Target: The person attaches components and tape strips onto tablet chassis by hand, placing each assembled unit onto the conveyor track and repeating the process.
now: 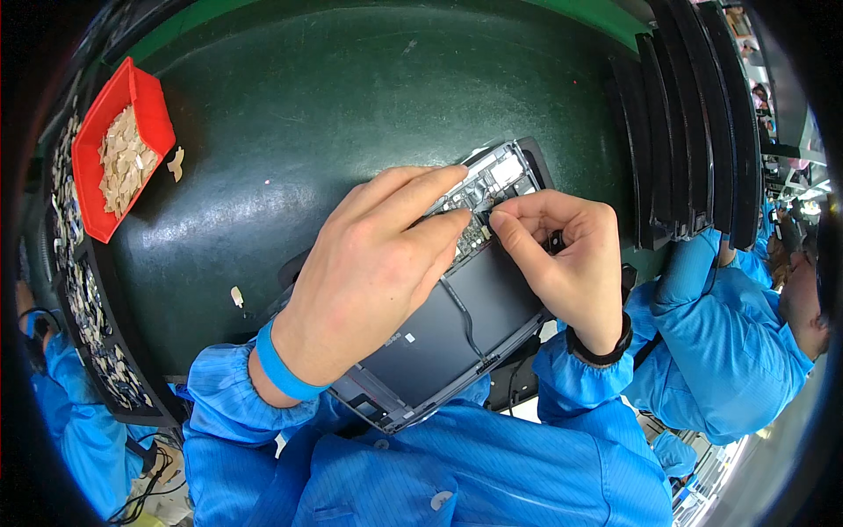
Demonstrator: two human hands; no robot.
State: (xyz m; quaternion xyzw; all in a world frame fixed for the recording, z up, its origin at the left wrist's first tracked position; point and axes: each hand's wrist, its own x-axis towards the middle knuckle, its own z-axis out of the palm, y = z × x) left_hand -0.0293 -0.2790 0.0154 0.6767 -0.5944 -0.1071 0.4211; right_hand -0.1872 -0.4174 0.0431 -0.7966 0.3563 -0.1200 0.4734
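An opened flat electronic device (413, 347), like a laptop base or a tablet, lies tilted in front of me, its near edge close to my body. Its dark grey panel is crossed by a black ribbon cable (463, 316), and the bare circuit board (474, 235) runs along its far part. My left hand (369, 255) lies over the device's left side, fingers stretched out, two fingertips on or just above the board. At the board's right part my right hand (566, 255) pinches thumb and index finger together. What sits between those fingertips is too small to make out.
A red bin (92, 189) of small beige pieces stands at the far left, with loose pieces (176, 164) on the green table (351, 97). Left of it runs a tray of small parts (110, 369). Dark panels (685, 132) stand upright at right, near a co-worker in blue (720, 351).
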